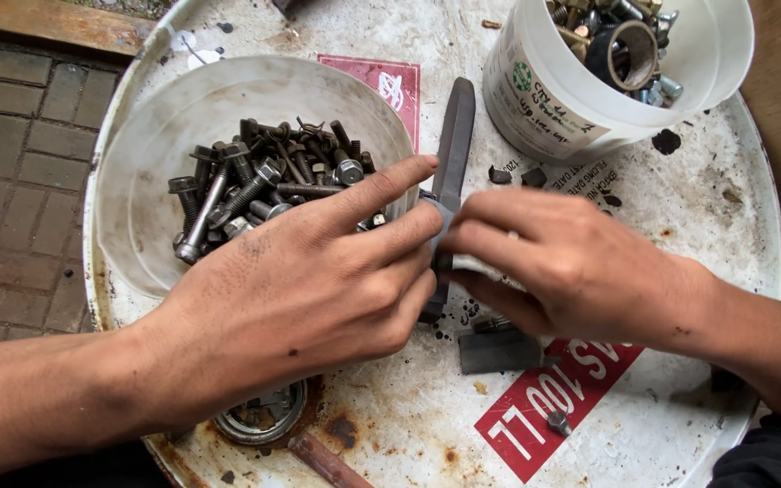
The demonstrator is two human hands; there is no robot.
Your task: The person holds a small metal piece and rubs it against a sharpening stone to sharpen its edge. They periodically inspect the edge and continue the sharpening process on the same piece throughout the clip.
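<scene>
Both hands are pinching at the same small part right in the middle of the drum lid [680, 208], so it's a two-handed fingertip grip and not a fist. My left hand [309, 289] is lying palm down with the index finger stretched out toward the rim of the white bowl of bolts [146, 172] and the other fingers curling in to meet the right hand. My right hand [562, 267] is coming in from the other side, fingers bunched and closing on a small pale piece [481, 265], though honestly the fingers are covering most of it, so I can't tell exactly what it is or how much of it the left is actually clamping. It's sitting right over the long dark flat bar [452, 149] that's running up toward the white bucket of fittings [580, 99]. If I'm judging how to do this bit well: I'd be keeping both wrists low and resting on the lid so the fingertips are doing the fine work, and holding the part just above the surface so a slip is only dropping it onto the lid instead of into the bowl. Both forearms are angling in from the bottom corners, meeting in a shallow V. A loose dark block [499, 348] is lying just below the right hand.
</scene>
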